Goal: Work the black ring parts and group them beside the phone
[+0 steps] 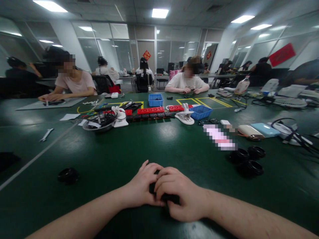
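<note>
Both hands close round a small black part (171, 198) low over the green table. My left hand (142, 184) grips it from the left, with the thumb below and the fingers on its far side. From the right, my right hand (178, 192) curls its fingers over the top, thumb underneath. Most of the part is covered by the fingers, so its exact kind cannot be made out. Off to the left lies a black ring-shaped part (68, 175). Three similar black round parts, one of them a hollow ring (253, 168), stand grouped at the right.
Across the table run red and black power strips (149, 110), with blue bins (201, 112), a white clip stand (184, 116) and a metal bowl of cables (99, 123). A wrench (47, 134) lies left. Power banks (250, 131) and cables sit right. Two people work opposite.
</note>
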A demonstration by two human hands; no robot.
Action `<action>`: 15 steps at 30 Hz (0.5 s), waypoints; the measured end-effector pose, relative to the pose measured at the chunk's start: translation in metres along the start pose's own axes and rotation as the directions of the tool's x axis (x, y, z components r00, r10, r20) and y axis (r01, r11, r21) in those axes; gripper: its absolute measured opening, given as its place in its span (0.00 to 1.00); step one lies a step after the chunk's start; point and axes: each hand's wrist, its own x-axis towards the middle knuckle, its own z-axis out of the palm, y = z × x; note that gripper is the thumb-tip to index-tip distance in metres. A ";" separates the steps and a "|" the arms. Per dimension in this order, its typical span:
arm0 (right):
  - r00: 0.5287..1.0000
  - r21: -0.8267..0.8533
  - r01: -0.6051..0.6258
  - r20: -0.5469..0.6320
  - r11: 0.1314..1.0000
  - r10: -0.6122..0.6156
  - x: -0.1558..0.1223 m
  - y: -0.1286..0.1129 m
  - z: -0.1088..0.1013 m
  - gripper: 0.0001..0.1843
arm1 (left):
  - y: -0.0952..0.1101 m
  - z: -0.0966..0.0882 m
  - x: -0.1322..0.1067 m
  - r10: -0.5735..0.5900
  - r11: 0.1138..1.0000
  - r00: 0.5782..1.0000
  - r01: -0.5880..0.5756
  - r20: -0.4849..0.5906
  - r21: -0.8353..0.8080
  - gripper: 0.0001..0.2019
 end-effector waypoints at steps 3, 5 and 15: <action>0.996 0.005 0.089 0.002 0.996 -0.089 0.001 -0.002 0.003 0.09 | -0.002 0.000 0.001 0.042 0.998 0.999 -0.043 0.024 0.035 0.23; 0.993 -0.005 0.115 -0.007 0.993 -0.115 0.002 -0.005 0.003 0.08 | -0.003 0.000 0.001 0.041 0.998 0.999 -0.042 0.025 0.037 0.26; 0.951 -0.167 -0.242 -0.235 0.956 0.200 -0.001 -0.007 -0.004 0.26 | -0.001 0.003 -0.002 -0.061 0.997 0.996 0.058 -0.059 -0.050 0.23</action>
